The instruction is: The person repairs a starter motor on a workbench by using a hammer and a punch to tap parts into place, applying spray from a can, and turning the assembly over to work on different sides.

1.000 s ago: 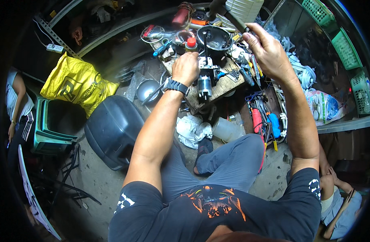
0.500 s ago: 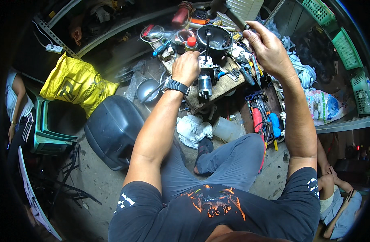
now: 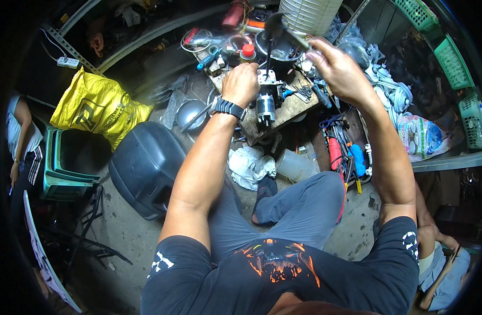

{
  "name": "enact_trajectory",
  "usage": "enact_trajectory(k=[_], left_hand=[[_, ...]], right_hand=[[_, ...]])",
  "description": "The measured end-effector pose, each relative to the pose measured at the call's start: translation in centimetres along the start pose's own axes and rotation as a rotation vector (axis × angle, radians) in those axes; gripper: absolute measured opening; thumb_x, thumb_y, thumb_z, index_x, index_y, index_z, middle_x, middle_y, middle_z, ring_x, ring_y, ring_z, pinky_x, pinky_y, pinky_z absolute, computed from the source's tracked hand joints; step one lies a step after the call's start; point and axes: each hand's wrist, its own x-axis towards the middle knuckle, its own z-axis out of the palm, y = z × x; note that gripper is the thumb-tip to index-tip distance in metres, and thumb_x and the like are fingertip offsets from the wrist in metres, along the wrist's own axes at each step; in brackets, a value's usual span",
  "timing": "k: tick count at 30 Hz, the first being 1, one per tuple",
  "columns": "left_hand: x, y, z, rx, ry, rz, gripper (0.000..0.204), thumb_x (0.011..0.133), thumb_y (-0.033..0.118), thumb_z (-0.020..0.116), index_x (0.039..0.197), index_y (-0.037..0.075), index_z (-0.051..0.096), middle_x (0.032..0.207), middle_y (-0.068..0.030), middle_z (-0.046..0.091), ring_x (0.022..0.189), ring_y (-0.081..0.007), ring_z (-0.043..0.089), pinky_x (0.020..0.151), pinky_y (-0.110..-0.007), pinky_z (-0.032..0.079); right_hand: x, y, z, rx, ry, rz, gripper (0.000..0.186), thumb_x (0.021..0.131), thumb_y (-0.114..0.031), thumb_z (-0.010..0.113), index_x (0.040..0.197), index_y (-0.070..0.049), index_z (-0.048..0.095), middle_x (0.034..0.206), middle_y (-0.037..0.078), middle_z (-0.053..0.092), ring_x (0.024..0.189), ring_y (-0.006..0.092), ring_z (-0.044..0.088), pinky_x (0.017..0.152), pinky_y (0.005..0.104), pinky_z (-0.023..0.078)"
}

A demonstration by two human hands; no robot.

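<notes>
My right hand (image 3: 335,65) is closed round the handle of a hammer (image 3: 294,37), which is slightly smeared by motion. The hammer's dark head is at the top of an upright dark rod (image 3: 269,55); whether they touch I cannot tell. Below the rod, a small motor (image 3: 265,109) with a silver body and a pale metal bracket (image 3: 267,77) lies on the wooden bench (image 3: 288,116). My left hand (image 3: 241,84), wearing a dark watch, is closed beside the bracket. What its fingers grip is hidden. A red-capped bottle (image 3: 248,54) stands just beyond them.
A dark bowl (image 3: 291,52) and scattered tools crowd the bench. Beside it are a metal bowl (image 3: 191,114), a black case (image 3: 146,170) and a yellow sack (image 3: 96,107). Pliers and other tools (image 3: 351,157) hang or lie right of my knee. Two people are at the sides.
My right hand has swung down and to the left, bringing the hammer's head over to the upright rod. My left hand stays almost where it was beside the motor.
</notes>
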Motion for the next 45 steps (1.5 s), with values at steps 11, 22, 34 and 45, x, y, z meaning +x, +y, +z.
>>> enact_trajectory(k=[11,22,34,45], left_hand=[[-0.6,-0.1,-0.6,0.021,0.032,0.003,0.016,0.088,0.007,0.056,0.095,0.004,0.07,0.097,-0.0176,0.072,0.097,-0.0385,0.07,0.083,-0.051,0.056],[-0.9,-0.6,-0.3,0.042,0.041,0.021,0.018,0.089,0.009,0.055,0.098,0.006,0.071,0.1,-0.0163,0.072,0.097,-0.037,0.07,0.083,-0.05,0.056],[-0.3,-0.1,-0.2,0.005,0.059,0.032,0.02,0.09,0.011,0.052,0.097,0.006,0.071,0.098,-0.0188,0.072,0.096,-0.0395,0.07,0.082,-0.052,0.056],[-0.6,-0.2,-1.0,-0.012,-0.042,-0.039,0.02,0.093,0.014,0.056,0.1,0.003,0.072,0.1,-0.0194,0.073,0.099,-0.038,0.07,0.086,-0.05,0.056]], right_hand=[[0.3,-0.9,-2.2,0.103,-0.063,0.205,0.036,0.106,-0.031,0.057,0.13,-0.004,0.061,0.104,0.02,0.073,0.097,0.0308,0.074,0.083,0.04,0.055],[0.9,-1.4,-2.8,0.129,0.053,0.206,0.03,0.106,-0.025,0.06,0.13,-0.006,0.063,0.095,0.012,0.074,0.086,0.0196,0.07,0.076,0.0331,0.054],[0.9,-1.7,-2.4,0.03,-0.024,0.214,0.037,0.106,-0.032,0.057,0.129,-0.003,0.06,0.109,0.024,0.073,0.105,0.039,0.072,0.088,0.0442,0.056],[-0.2,-0.1,-1.5,0.059,-0.011,0.152,0.038,0.106,-0.03,0.058,0.134,-0.004,0.06,0.104,0.021,0.073,0.096,0.034,0.073,0.082,0.0417,0.055]])
